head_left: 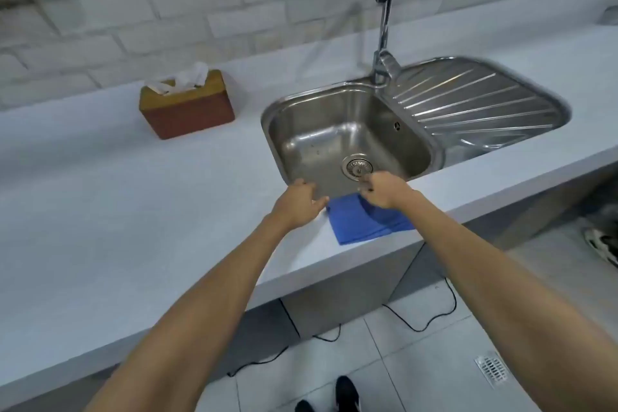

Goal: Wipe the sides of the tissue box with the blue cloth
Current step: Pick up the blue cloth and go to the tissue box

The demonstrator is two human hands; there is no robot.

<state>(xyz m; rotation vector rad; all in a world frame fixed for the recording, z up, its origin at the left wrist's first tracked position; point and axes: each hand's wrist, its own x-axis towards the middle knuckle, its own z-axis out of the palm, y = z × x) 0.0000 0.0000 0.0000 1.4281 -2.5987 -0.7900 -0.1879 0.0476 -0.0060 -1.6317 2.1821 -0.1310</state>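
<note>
- Nearest you, at the front edge of the counter (140, 211), lies the blue cloth (363, 222), folded flat with one corner close to the lip, just in front of the sink (277, 110). That puts it within easy reach of both arms.
- Your left hand (297, 202) hangs over the cloth's left edge, its fingers (317, 201) loosely spread and holding nothing. It looks ready to pin or lift that side.
- Your right hand (384, 189) sits over the cloth's far right corner with the fingers curled in tight. They seem to pinch at the cloth, but you cannot tell from here whether any fabric is caught between them.
- Behind the hands, the sink basin takes the middle of the counter, its tap (383, 27) standing at the back edge. Keep the cloth from dropping into it.
- Farthest off, the tissue box (187, 107) stands upright toward the back left of the counter, well apart from the cloth and near the tiled wall (133, 10), a tissue poking from its top. Its sides are untouched, so the wiping is not yet begun; picking up the cloth is the likely step in hand.
</note>
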